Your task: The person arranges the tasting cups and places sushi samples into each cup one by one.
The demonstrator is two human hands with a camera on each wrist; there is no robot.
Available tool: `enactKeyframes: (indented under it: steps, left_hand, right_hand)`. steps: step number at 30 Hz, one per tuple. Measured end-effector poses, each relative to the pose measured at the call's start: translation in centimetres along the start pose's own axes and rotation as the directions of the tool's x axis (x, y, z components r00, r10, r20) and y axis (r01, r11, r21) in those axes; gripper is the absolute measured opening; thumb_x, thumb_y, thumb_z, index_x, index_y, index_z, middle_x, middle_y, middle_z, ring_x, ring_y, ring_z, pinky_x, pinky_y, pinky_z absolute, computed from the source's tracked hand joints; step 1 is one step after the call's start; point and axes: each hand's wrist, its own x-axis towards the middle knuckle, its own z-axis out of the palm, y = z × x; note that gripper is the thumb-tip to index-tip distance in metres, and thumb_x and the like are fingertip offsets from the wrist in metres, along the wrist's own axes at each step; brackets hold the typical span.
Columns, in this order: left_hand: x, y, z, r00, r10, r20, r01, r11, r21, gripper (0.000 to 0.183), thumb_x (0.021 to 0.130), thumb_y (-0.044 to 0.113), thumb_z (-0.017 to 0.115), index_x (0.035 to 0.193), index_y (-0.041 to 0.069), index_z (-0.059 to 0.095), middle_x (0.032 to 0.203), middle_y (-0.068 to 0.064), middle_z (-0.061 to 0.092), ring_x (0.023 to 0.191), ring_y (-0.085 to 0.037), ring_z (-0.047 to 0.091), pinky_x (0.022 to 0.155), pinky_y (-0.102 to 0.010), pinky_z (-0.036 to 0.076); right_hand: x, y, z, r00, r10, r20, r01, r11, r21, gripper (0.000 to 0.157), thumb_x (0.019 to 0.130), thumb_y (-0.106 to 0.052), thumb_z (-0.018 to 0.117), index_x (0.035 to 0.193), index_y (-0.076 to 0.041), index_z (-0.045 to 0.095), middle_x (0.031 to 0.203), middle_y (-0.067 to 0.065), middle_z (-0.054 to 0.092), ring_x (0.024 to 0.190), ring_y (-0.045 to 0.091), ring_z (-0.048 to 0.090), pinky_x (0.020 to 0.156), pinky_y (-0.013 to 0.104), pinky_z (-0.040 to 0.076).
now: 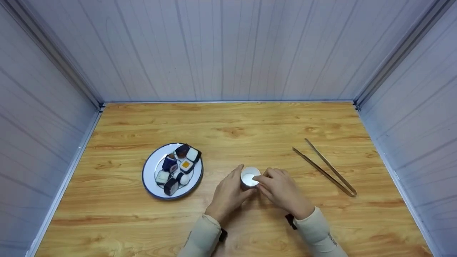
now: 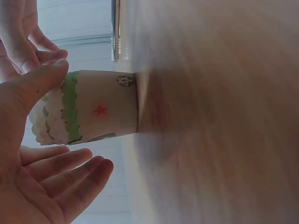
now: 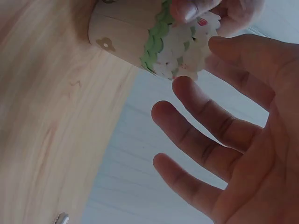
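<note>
Enclosing the work on 3 sides, pale panelled walls (image 1: 221, 50) rise from the far, left and right edges of a wood-grain surface (image 1: 250, 232). Pale left sleeve (image 1: 203, 232) and right sleeve (image 1: 316, 228) reach in from the near side. Metal tongs (image 1: 322, 171) lie toward the right edge, arms spread, 2 tips facing the far edge, bend toward the near right corner. Round white plate (image 1: 150, 167), dark blue rim, in the left half, nearer the left edge than the right.

Left hand (image 1: 228, 192) holds a small paper cup (image 1: 248, 177) between thumb and fingers; thumb by the frilled rim, other fingers loosely extended. Right hand (image 1: 284, 192): thumb and index finger meet at the rim, a fingertip over the opening, other 3 fingers held out; cannot tell whether it pinches the paper. Cup upright on the surface, a little right of the middle, well in from the far edge. White interior, scalloped layers at the rim.

On the plate, at least 7 sushi-like pieces (image 1: 186, 165) bunched together: dark wraps, white tops, 1 with a yellow centre. Black fittings (image 1: 291, 221) at both wrists. Cup's side bears a scalloped green band (image 2: 72, 107) and a small red star (image 2: 100, 110).
</note>
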Motion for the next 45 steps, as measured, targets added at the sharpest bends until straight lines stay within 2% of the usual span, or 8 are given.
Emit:
enactKeyframes:
  steps: [5,8,14,24,28,32,38,45]
  left_hand:
    - [0.2,-0.4,0.2,1.0,0.006,0.019,-0.003,0.985,-0.175,0.066,0.085,0.028,0.083,0.139,0.007,0.051,0.128,-0.009,0.063,0.115,-0.023,0.06,0.095,-0.042,0.051]
    - [0.4,-0.6,0.2,1.0,0.008,0.024,-0.003,0.974,-0.224,0.06,0.085,0.023,0.082,0.136,0.01,0.054,0.127,-0.005,0.063,0.115,-0.02,0.059,0.097,-0.041,0.05]
    - [0.5,-0.6,0.2,0.999,-0.024,0.046,0.035,0.969,-0.245,0.057,0.087,0.021,0.081,0.136,0.011,0.054,0.128,-0.003,0.062,0.118,-0.017,0.058,0.1,-0.039,0.049]
    - [0.4,-0.5,0.2,0.995,-0.071,0.071,0.088,0.96,-0.265,0.058,0.088,0.021,0.08,0.138,0.011,0.053,0.131,-0.002,0.061,0.121,-0.017,0.056,0.101,-0.038,0.048]
    - [0.4,-0.5,0.2,0.996,-0.065,0.063,0.08,0.962,-0.261,0.06,0.088,0.021,0.08,0.14,0.011,0.051,0.133,-0.003,0.06,0.122,-0.016,0.055,0.102,-0.038,0.047]
    - [0.4,-0.7,0.3,0.997,-0.052,0.056,0.065,0.966,-0.252,0.062,0.088,0.021,0.08,0.141,0.01,0.051,0.134,-0.004,0.06,0.124,-0.017,0.055,0.103,-0.038,0.047]
    - [0.4,-0.7,0.2,0.996,-0.061,0.067,0.077,0.962,-0.263,0.064,0.087,0.025,0.081,0.141,0.011,0.051,0.133,-0.005,0.061,0.122,-0.019,0.056,0.102,-0.041,0.047]
    - [0.5,-0.6,0.3,0.996,-0.042,0.075,0.059,0.967,-0.247,0.065,0.087,0.026,0.081,0.141,0.006,0.05,0.13,-0.006,0.061,0.119,-0.02,0.057,0.1,-0.04,0.048]
  right_hand:
    - [0.1,-0.1,0.6,1.0,-0.019,0.013,0.019,1.0,-0.007,0.011,0.087,-0.018,0.079,0.098,-0.016,0.076,0.085,0.0,0.057,0.076,0.017,0.055,0.08,0.047,0.052]
    - [0.2,-0.1,0.7,0.999,-0.02,0.032,0.021,1.0,-0.013,0.005,0.089,-0.017,0.077,0.094,-0.017,0.076,0.082,-0.001,0.055,0.074,0.016,0.052,0.078,0.047,0.053]
    - [0.4,0.0,0.7,0.999,-0.021,0.038,0.02,1.0,0.012,0.004,0.09,-0.02,0.076,0.086,-0.018,0.076,0.078,-0.003,0.051,0.071,0.014,0.048,0.074,0.044,0.051]
    - [0.6,0.5,1.2,0.994,-0.082,-0.071,0.085,0.995,0.045,0.008,0.081,-0.02,0.083,0.082,-0.019,0.076,0.076,-0.004,0.05,0.067,0.011,0.044,0.061,0.035,0.044]
    - [0.5,0.4,0.9,0.991,-0.095,-0.091,0.099,0.994,0.038,0.009,0.081,-0.017,0.083,0.083,-0.017,0.075,0.078,-0.003,0.05,0.067,0.012,0.045,0.061,0.035,0.045]
    - [0.6,0.4,-0.4,0.983,-0.104,-0.149,0.114,0.991,0.066,0.009,0.081,-0.01,0.082,0.086,-0.013,0.075,0.08,-0.002,0.054,0.068,0.012,0.048,0.06,0.033,0.045]
    - [2.8,1.7,-2.1,0.974,-0.083,-0.209,0.106,0.989,0.099,0.009,0.083,-0.008,0.081,0.09,-0.009,0.077,0.083,0.001,0.06,0.069,0.015,0.054,0.059,0.032,0.048]
    - [7.2,5.1,-0.3,0.985,-0.063,-0.16,0.074,0.995,0.064,0.005,0.09,-0.009,0.076,0.094,-0.007,0.077,0.085,0.006,0.062,0.07,0.021,0.056,0.058,0.033,0.049]
